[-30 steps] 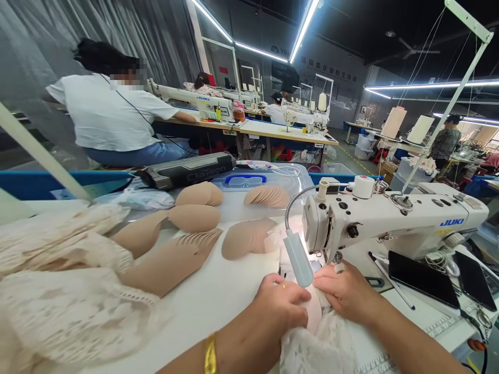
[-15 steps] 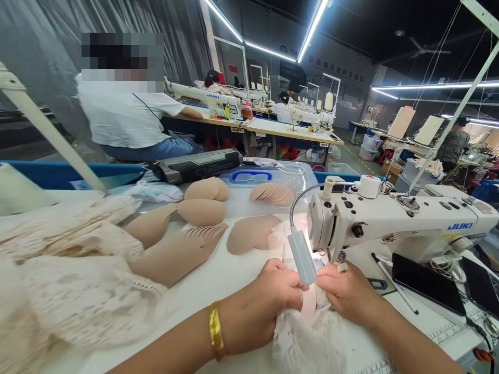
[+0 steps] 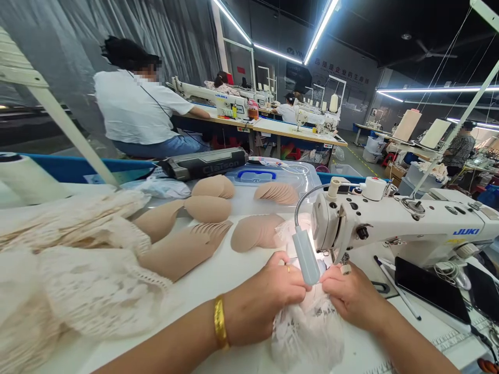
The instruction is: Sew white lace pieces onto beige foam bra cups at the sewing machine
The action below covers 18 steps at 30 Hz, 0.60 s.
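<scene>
My left hand (image 3: 268, 293), with a gold bangle at the wrist, has its fingers closed on white lace fabric (image 3: 307, 340). On the other side of the cloth, my right hand (image 3: 353, 297) pinches its edge close to the needle area. The lace hangs bunched between and below both hands, over a smooth pale pink layer. Above them stands the white sewing machine (image 3: 393, 221), whose needle and presser foot are mostly hidden. A grey lamp head (image 3: 306, 257) on a bendy neck lights the spot and covers part of my left fingertips.
Fanned stacks of beige pads (image 3: 185, 249) lie left of the machine. Cream lace (image 3: 105, 291) is heaped at far left. A clear lidded box (image 3: 280, 174) stands behind. To the right are a phone (image 3: 431, 288) and a white pen (image 3: 397, 288). A co-worker (image 3: 136, 109) sits beyond.
The view has swung slightly left. The lace between my hands has shifted and now covers more of the pale pink layer. Both hands keep their hold near the needle.
</scene>
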{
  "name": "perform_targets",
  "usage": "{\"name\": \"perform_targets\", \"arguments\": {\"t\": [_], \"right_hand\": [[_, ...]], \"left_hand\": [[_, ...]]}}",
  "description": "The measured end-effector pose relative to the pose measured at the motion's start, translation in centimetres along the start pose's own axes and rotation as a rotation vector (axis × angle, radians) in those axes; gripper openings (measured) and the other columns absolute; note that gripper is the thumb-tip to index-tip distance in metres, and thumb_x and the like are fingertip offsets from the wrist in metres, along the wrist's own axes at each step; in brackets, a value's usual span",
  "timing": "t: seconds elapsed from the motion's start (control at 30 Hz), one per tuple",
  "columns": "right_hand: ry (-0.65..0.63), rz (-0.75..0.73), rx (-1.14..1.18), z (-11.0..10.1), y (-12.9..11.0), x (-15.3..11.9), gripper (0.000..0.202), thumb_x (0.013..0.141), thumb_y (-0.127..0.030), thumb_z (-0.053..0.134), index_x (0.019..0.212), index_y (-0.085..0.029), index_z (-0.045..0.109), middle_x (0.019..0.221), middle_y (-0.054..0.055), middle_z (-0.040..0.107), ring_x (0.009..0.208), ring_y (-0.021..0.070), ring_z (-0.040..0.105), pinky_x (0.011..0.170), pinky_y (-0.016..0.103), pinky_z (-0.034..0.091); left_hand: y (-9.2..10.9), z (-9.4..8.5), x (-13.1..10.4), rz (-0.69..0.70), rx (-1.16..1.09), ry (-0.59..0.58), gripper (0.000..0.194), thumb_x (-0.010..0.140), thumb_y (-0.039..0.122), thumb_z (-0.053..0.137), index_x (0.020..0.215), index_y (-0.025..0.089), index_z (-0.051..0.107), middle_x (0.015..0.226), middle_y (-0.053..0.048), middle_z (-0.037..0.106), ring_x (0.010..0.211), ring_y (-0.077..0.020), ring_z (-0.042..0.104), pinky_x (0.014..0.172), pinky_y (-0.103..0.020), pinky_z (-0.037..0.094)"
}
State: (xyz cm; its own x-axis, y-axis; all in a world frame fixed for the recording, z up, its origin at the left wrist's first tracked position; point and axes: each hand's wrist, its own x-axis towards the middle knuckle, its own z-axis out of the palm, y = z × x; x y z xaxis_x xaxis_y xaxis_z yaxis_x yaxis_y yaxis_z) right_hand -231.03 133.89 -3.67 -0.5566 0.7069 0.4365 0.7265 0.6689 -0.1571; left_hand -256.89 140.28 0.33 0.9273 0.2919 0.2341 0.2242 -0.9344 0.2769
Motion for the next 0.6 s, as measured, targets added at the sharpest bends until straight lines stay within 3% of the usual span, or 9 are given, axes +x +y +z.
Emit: {"name": "perform_targets", "arguments": {"t": [0.23,0.33,0.47,0.6], "right_hand": [[0.073,0.085,-0.072,-0.7,-0.1,0.1,0.023,0.085,-0.003,0.051,0.090,-0.023,0.062,0.083,0.004,0.066,0.078,0.0235,0.051,0.068,0.033,0.042],[0.104,0.113,-0.061,-1.0,0.0,0.3,0.022,0.091,-0.005,0.049,0.089,-0.022,0.063,0.079,0.005,0.062,0.079,0.0247,0.053,0.067,0.034,0.044],[0.184,0.124,0.016,-1.1,0.4,0.5,0.029,0.090,0.001,0.047,0.095,-0.023,0.062,0.087,0.007,0.068,0.089,0.0275,0.062,0.079,0.039,0.053],[0.166,0.187,0.070,-0.8,0.7,0.4,0.027,0.090,-0.002,0.049,0.097,-0.024,0.062,0.083,0.006,0.066,0.096,0.0301,0.065,0.085,0.043,0.057]], "left_hand": [[-2.1,1.4,0.4,-0.055,-0.050,0.001,0.032,0.066,0.014,0.070,0.095,0.029,0.074,0.090,-0.002,0.075,0.091,-0.0280,0.065,0.104,-0.048,0.034],[-2.1,0.9,0.8,-0.057,-0.064,0.000,0.028,0.071,0.015,0.069,0.096,0.029,0.074,0.091,-0.001,0.076,0.090,-0.0266,0.066,0.102,-0.046,0.035],[-1.4,-0.3,1.2,-0.077,-0.060,0.015,0.024,0.077,0.013,0.066,0.094,0.028,0.073,0.090,0.000,0.076,0.089,-0.0245,0.066,0.100,-0.043,0.035],[-1.1,-0.5,1.3,-0.078,-0.073,0.030,0.028,0.077,0.013,0.067,0.099,0.029,0.074,0.093,0.000,0.078,0.093,-0.0250,0.066,0.102,-0.043,0.035]]}}
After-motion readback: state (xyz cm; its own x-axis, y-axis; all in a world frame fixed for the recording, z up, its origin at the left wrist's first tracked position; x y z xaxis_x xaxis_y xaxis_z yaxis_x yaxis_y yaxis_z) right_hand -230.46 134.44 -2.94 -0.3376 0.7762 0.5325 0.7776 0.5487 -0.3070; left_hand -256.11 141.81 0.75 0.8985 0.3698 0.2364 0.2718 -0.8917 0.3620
